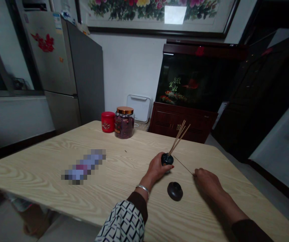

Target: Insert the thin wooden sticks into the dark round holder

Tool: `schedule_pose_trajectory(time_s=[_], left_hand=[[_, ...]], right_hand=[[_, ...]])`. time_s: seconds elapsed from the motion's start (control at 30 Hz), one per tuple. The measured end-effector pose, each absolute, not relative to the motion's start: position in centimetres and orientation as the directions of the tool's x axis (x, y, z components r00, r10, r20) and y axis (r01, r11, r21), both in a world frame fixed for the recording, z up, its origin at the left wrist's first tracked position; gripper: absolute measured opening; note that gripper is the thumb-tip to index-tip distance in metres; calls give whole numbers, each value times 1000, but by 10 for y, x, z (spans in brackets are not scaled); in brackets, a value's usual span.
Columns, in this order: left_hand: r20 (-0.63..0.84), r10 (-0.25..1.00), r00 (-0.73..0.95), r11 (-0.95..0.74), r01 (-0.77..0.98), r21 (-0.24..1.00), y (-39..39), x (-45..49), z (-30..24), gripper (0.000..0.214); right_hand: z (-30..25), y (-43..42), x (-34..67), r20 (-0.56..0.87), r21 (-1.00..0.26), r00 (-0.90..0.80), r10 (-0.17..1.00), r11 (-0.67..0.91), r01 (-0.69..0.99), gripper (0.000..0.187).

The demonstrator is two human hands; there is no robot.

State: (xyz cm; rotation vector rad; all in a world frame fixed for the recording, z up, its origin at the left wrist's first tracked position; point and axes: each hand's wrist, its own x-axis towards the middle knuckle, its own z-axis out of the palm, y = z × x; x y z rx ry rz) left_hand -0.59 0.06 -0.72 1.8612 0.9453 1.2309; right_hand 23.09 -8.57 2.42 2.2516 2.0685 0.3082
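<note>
My left hand point(156, 168) is closed around a small dark round pot point(167, 159) on the table. Several thin wooden sticks point(179, 137) stand in its mouth, leaning up and to the right. Between the fingertips of my right hand point(208, 181) is a single thin stick point(184, 165). Its far end points up and left, close beside the pot. A dark brown, round, lid-like piece point(175, 191) lies on the wood between my two forearms, touched by neither hand.
On the pale wooden table point(124, 188) a red canister point(108, 121) and a copper-lidded jar point(124, 124) stand at the back edge. A blurred-out flat object point(85, 167) lies at the left. Behind are a fridge point(86, 74) and a fish tank point(184, 80).
</note>
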Motion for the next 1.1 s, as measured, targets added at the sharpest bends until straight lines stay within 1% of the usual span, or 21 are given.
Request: schedule_pose_trajectory(time_s=[0.07,0.13,0.2,0.23,0.27,0.3,0.33,0.37,0.4,0.43,0.47,0.5,0.53,0.57,0.63,0.73,0.83,0.97,1.1], left_hand=[[426,859,285,-486,187,854,-1,-6,-5,60],[423,858,292,-484,181,856,-2,-6,-4,59],[419,858,298,-482,179,858,-3,-6,-4,58],[419,858,299,-482,180,858,-2,-6,-4,58],[419,858,299,-482,180,858,-2,-6,-5,58],[419,859,295,-481,181,858,-1,-6,-5,59],[419,860,291,-480,182,858,0,-6,-6,60],[420,861,287,-480,183,858,0,-6,-7,61],[420,862,283,-479,184,858,1,-6,-8,62],[418,864,282,-476,186,859,2,-6,-8,63],[414,866,280,-473,188,861,2,-6,-9,63],[410,868,279,-468,190,863,3,-6,-9,64],[406,871,279,-464,191,865,3,-6,-9,64],[403,872,279,-461,190,867,3,-6,-9,64],[404,870,283,-463,183,867,3,-5,-9,63],[412,864,290,-471,174,865,2,-5,-8,62],[418,859,296,-479,176,860,1,-5,-7,61],[414,858,304,-479,180,859,1,-6,-6,61],[390,871,300,-457,203,866,2,-6,-6,61]], right_hand=[[24,-80,227,74,222,63,995,-78,972,28],[27,-73,228,34,220,75,997,-81,972,26],[30,-66,234,29,176,108,994,-111,978,22],[33,-64,239,50,125,124,991,-129,984,19],[35,-63,244,84,43,142,986,-146,988,17],[39,-62,248,127,-76,169,977,-160,984,14],[43,-62,252,170,-238,212,963,-168,957,12],[47,-62,253,202,-429,267,942,-160,889,11],[53,-63,253,219,-622,332,917,-131,772,13],[59,-64,250,219,-785,396,892,-80,614,17],[65,-65,245,207,-898,448,870,-12,440,24],[72,-65,237,193,-958,484,853,57,281,31],[78,-66,228,185,-980,507,842,121,156,37],[83,-66,218,188,-982,520,833,175,74,39],[92,-64,197,228,-965,533,815,261,13,36],[98,-58,173,364,-923,519,773,376,86,30],[99,-51,162,475,-878,454,753,436,197,27],[96,-45,157,533,-845,391,751,448,292,29],[94,-40,151,557,-822,343,757,445,355,32]])
